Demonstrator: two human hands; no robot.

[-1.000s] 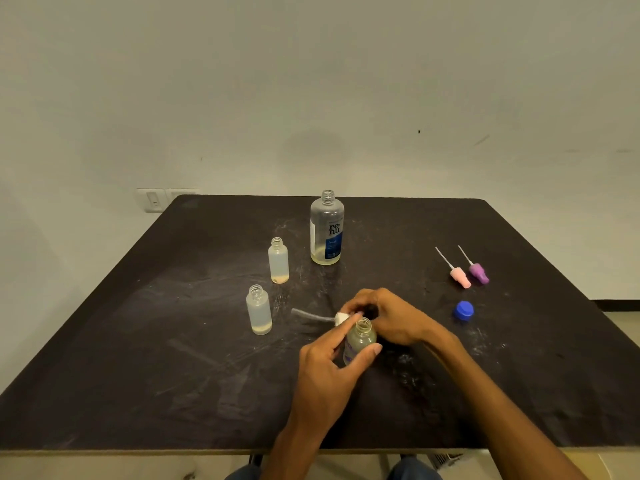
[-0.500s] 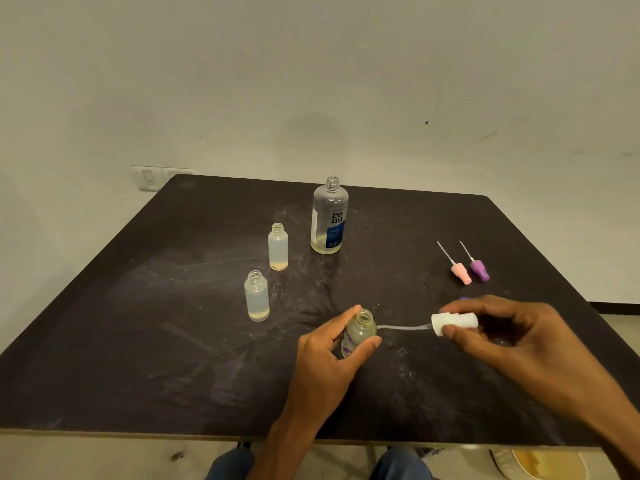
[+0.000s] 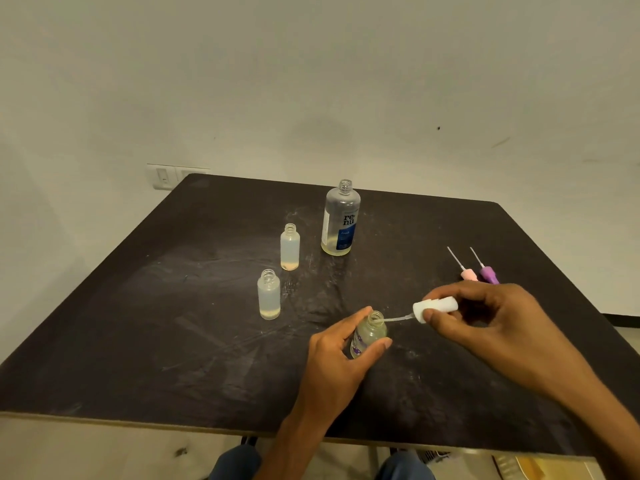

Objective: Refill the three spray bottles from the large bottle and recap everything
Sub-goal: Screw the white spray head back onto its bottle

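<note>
My left hand (image 3: 334, 358) grips a small clear spray bottle (image 3: 367, 336) standing on the dark table (image 3: 138, 323). My right hand (image 3: 485, 320) pinches a white spray cap (image 3: 437, 308), held sideways; the tip of its thin tube lies at the bottle's open mouth. Two more small uncapped bottles stand to the left, one nearer (image 3: 268, 294) and one farther (image 3: 290, 247), each with a little yellowish liquid. The large uncapped bottle (image 3: 340, 218) with a blue label stands behind them.
A pink spray cap (image 3: 468, 273) and a purple spray cap (image 3: 488, 274) lie on the table's right side, just beyond my right hand. A wall with a switch plate (image 3: 166, 176) lies behind the table. The near table edge runs below my forearms.
My right hand first carried the white cap away to the right of the bottle. It has since moved back left, so the tube tip now meets the bottle mouth. My left hand kept holding the bottle.
</note>
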